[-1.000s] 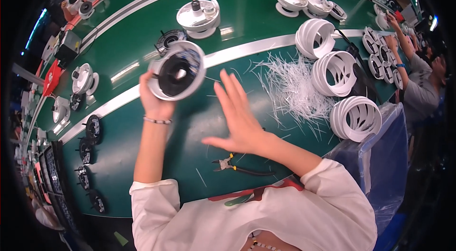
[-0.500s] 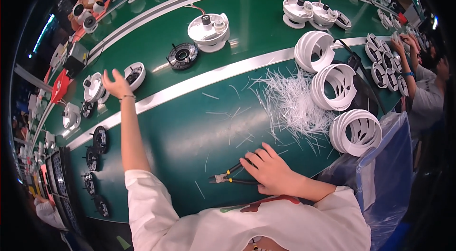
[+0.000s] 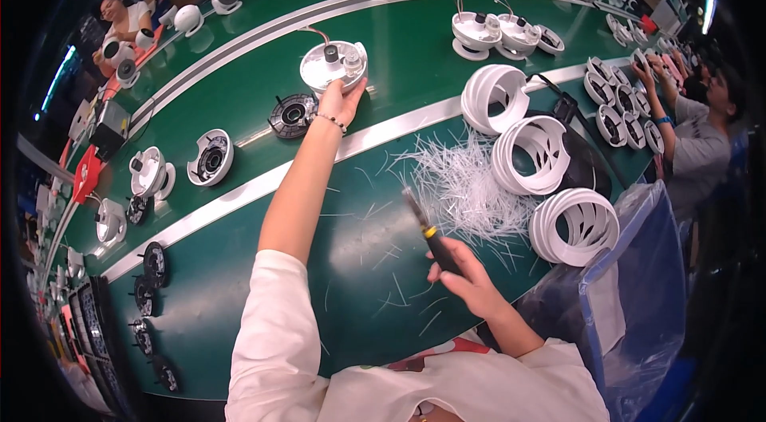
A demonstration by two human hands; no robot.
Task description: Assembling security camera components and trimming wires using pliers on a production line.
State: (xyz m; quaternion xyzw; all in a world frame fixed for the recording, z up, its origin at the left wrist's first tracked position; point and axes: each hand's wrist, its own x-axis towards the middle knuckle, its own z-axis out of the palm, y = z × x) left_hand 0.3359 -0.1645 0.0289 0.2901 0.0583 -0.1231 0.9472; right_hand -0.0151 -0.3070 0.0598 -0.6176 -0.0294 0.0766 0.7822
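Observation:
My left hand (image 3: 341, 105) reaches out over the bench and is closed on the lower near side of a white bowl-shaped housing (image 3: 319, 71). A dark cylindrical part, a clear round part and a thin wire stand in that housing. Beside my wrist lies a round black part (image 3: 289, 116) with prongs. My right hand (image 3: 472, 277) grips side cutters (image 3: 435, 240) with black and yellow handles, their jaws pointing up and away from me. Near the cutters spreads a heap of thin white plastic offcuts (image 3: 471, 187).
Stacked white rings (image 3: 574, 226) stand right of the heap, by a blue plastic-lined bin (image 3: 638, 262). More white housings (image 3: 211, 159) sit at left, above a row of black round parts (image 3: 155, 264). A metal rail (image 3: 239, 192) crosses the bench. A co-worker (image 3: 702, 135) works at right.
My left hand has gone from the left-hand housings rightward to the middle housing. My right hand has raised the cutters off the bench and turned their jaws away from me. The view has shifted.

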